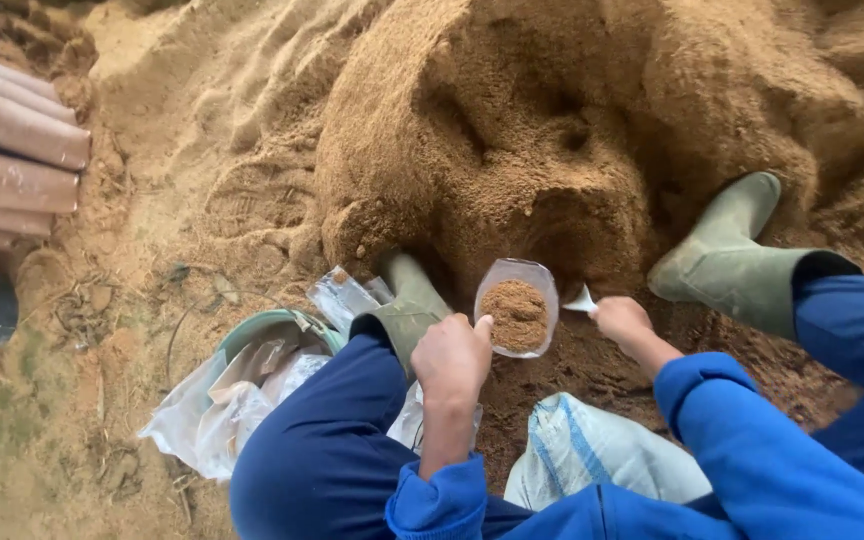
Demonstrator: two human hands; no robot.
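Far left lie stacked filled tubes, then a heap of clear plastic bags over a green bucket. The left hand reaches forward from its blue sleeve, fingers curled and clamped on the rim of a clear bag – held open, upright, part filled with brown sawdust. Just right, the right hand grips a small white scoop, its tip beside the bag's mouth – against the sawdust mound
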